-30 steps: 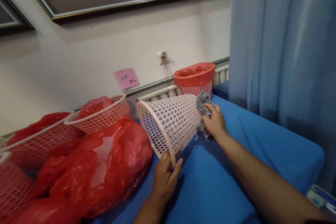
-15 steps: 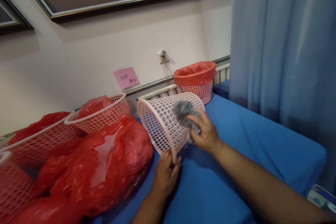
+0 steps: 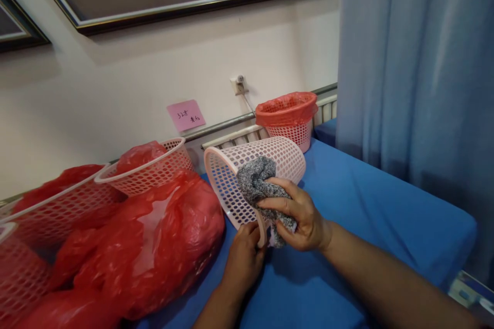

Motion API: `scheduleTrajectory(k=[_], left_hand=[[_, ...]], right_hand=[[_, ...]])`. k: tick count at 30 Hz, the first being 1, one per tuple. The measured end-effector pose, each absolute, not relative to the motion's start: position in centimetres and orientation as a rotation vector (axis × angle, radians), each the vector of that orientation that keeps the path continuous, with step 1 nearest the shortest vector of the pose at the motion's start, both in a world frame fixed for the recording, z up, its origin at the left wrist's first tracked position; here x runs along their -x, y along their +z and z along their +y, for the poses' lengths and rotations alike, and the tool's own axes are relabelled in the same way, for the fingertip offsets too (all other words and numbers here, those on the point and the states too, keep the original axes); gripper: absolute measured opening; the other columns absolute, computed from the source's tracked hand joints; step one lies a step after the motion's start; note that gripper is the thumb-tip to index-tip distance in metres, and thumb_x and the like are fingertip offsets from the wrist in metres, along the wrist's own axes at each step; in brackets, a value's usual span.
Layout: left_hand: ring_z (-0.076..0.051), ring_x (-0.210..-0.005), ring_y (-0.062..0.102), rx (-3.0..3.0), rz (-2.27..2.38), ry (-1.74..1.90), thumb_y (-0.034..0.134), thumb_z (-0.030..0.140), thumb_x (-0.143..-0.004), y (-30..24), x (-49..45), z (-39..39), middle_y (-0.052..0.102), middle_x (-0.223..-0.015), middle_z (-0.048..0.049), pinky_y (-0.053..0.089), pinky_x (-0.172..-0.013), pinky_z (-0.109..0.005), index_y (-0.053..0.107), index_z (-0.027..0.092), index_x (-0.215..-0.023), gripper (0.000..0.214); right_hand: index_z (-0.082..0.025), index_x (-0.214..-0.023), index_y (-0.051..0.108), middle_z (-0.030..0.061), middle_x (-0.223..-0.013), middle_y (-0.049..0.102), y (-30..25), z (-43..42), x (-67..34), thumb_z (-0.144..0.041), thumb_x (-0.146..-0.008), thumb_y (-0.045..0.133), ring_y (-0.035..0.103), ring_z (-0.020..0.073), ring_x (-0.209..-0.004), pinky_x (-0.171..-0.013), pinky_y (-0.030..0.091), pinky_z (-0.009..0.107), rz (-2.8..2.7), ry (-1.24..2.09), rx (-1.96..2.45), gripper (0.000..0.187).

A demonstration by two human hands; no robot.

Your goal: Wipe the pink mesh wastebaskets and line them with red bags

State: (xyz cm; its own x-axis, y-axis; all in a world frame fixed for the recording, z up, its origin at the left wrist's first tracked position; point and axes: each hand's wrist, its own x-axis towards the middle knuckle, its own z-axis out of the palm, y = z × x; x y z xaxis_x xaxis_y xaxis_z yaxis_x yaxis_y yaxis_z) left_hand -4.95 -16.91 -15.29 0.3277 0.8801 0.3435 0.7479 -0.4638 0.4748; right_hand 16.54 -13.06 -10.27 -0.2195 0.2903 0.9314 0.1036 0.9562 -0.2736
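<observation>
Wastebasket (image 3: 283, 162) of pale pink perforated plastic lies on its side on the blue-covered bench (image 3: 370, 195), its mouth facing left toward a heaped red plastic bag (image 3: 185, 231). More baskets with red plastic inside crowd the left, the nearest to it being an oval-rimmed basket (image 3: 156, 177); a red-lined basket (image 3: 295, 135) stands upright just behind its base. Left hand (image 3: 244, 252) is curled closed around the lower rim, thumb hidden. Right hand (image 3: 303, 213) grips a bunched grey cloth (image 3: 254, 180) against the side near the rim, covering part of the mesh.
</observation>
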Motion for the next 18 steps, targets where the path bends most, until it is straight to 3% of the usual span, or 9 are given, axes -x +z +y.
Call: scheduleTrajectory(k=[5, 8, 12, 15, 18], left_hand=[[-0.030, -0.122, 0.065, -2.208, 1.456, 1.150, 0.056, 0.036, -0.099, -14.0, 4.6, -17.4, 0.070, -0.130, -0.0113, 0.053, -0.105, -0.048, 0.064, 0.022, -0.135, 0.040], [-0.028, -0.118, 0.067, -2.256, 1.438, 1.111, 0.055, 0.038, -0.100, -13.8, 4.5, -17.5, 0.072, -0.125, -0.0097, 0.056, -0.102, -0.045, 0.068, 0.024, -0.131, 0.036], [-0.028, -0.111, 0.068, -2.398, 1.405, 0.964, 0.058, 0.037, -0.098, -14.2, 4.4, -17.8, 0.074, -0.118, -0.0107, 0.057, -0.097, -0.044, 0.071, 0.023, -0.125, 0.033], [-0.028, -0.107, 0.068, -2.433, 1.425, 0.911, 0.056, 0.037, -0.099, -14.4, 4.4, -17.7, 0.074, -0.115, -0.0115, 0.058, -0.095, -0.044, 0.073, 0.022, -0.119, 0.031], [-0.029, -0.109, 0.067, -2.427, 1.452, 0.905, 0.055, 0.037, -0.099, -14.5, 4.4, -17.4, 0.074, -0.115, -0.0120, 0.057, -0.096, -0.046, 0.074, 0.023, -0.117, 0.031]], right_hand=[[-0.026, -0.122, 0.068, 0.0100, -0.140, 0.058, -11.4, -11.2, -16.7, -0.015, -0.075, 0.062, 0.062, 0.0266, -0.124, -0.105, 0.054, 0.042, -1.776, 0.173, 0.473, 0.049], [-0.025, -0.117, 0.072, 0.0105, -0.134, 0.062, -13.0, -7.1, -18.2, -0.017, -0.074, 0.060, 0.061, 0.0293, -0.125, -0.110, 0.049, 0.048, -1.432, 0.226, 0.916, 0.046], [-0.020, -0.112, 0.073, 0.0097, -0.113, 0.070, -14.3, -2.4, -20.6, -0.021, -0.072, 0.056, 0.067, 0.0290, -0.109, -0.108, 0.050, 0.055, -0.992, 0.484, 1.285, 0.044], [-0.020, -0.116, 0.072, 0.0116, -0.123, 0.066, -13.8, -3.7, -19.9, -0.020, -0.074, 0.057, 0.064, 0.0296, -0.119, -0.112, 0.047, 0.053, -1.111, 0.423, 1.197, 0.044], [-0.025, -0.123, 0.070, 0.0094, -0.142, 0.056, -12.4, -8.5, -17.6, -0.015, -0.077, 0.059, 0.056, 0.0271, -0.133, -0.115, 0.045, 0.046, -1.482, 0.292, 0.798, 0.048]])
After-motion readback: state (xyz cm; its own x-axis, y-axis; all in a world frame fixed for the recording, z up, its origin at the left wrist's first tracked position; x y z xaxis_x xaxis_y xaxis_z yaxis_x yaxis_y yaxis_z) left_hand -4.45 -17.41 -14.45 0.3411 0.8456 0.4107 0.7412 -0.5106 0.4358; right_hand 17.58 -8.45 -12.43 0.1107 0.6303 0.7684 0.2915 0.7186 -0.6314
